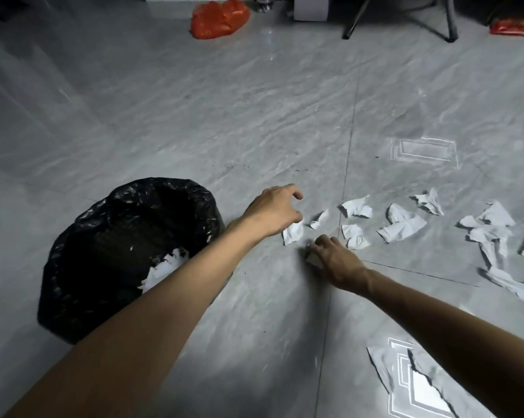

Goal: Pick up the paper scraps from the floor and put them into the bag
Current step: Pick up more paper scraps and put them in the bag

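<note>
A black bag stands open on the grey floor at the left, with white paper scraps inside. More torn white scraps lie in a row across the floor to the right. My left hand reaches past the bag's rim, fingers curled and apart, its thumb side touching a scrap on the floor. My right hand is just below it, fingertips pressed down and closed around a small greyish scrap that they partly hide.
A larger pile of crumpled paper lies at the far right, and a torn sheet at the lower right. An orange plastic bag, black chair legs and a red packet sit along the far edge.
</note>
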The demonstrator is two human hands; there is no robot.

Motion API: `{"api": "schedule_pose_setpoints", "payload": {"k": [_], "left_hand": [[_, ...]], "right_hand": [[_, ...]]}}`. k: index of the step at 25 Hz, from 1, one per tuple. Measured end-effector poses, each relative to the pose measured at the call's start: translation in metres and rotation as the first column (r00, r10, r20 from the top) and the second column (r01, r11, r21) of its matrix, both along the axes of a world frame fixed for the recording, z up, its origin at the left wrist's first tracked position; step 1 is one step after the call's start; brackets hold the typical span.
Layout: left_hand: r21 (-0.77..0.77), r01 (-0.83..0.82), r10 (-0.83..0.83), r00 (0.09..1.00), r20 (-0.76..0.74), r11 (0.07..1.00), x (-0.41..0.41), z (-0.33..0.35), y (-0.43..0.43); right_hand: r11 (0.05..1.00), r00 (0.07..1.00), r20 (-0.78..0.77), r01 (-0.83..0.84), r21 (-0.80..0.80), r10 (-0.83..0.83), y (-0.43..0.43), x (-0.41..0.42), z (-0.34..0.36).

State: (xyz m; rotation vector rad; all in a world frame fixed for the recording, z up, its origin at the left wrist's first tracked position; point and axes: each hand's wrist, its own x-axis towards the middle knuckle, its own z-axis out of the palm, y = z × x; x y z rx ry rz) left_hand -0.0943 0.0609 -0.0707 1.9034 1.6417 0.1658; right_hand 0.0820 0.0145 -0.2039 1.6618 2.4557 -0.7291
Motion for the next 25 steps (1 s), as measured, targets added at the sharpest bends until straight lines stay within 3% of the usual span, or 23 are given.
{"api": "schedule_pose_setpoints", "payload": {"k": [3,6,8,11,13,17,20,23,25], "left_hand": [[-0.066,0.039,-0.044,0.996,-0.082,0.997,0.017,-0.037,0.015],[-0.118,0.033,-0.053,0.983,-0.174,0.992,0.031,-0.078,0.020],[-0.138,0.029,-0.062,0.969,-0.239,0.990,0.034,-0.102,0.021],[-0.082,0.086,-0.108,0.938,-0.328,0.993,0.035,-0.130,0.020],[-0.028,0.051,-0.056,0.967,-0.250,0.998,0.034,-0.143,0.021],[0.040,-0.243,0.242,0.970,0.037,0.969,0.035,-0.142,0.029],[0.152,-0.239,0.226,0.969,0.098,0.959,0.056,-0.130,0.041],[0.065,-0.107,0.113,0.988,-0.101,0.992,0.078,-0.136,0.046],[0.093,-0.016,0.038,0.973,-0.229,0.995,0.080,-0.146,0.045]], "right_hand": [[0.997,0.986,-0.152,0.066,-0.046,-0.072,0.002,0.006,-0.002],[0.945,0.901,-0.300,0.326,-0.005,-0.312,0.008,0.031,-0.002],[0.895,0.857,-0.305,0.444,0.029,-0.415,0.015,0.050,-0.001],[0.882,0.864,-0.215,0.470,0.021,-0.455,0.026,0.069,-0.009],[0.882,0.869,-0.179,0.471,0.014,-0.462,0.026,0.072,-0.013],[0.870,0.854,-0.207,0.492,0.027,-0.477,0.025,0.071,-0.021],[0.851,0.829,-0.243,0.525,0.028,-0.503,0.026,0.071,-0.022],[0.849,0.825,-0.254,0.528,0.025,-0.505,0.026,0.069,-0.020],[0.850,0.826,-0.257,0.526,0.029,-0.502,0.026,0.068,-0.019]]}}
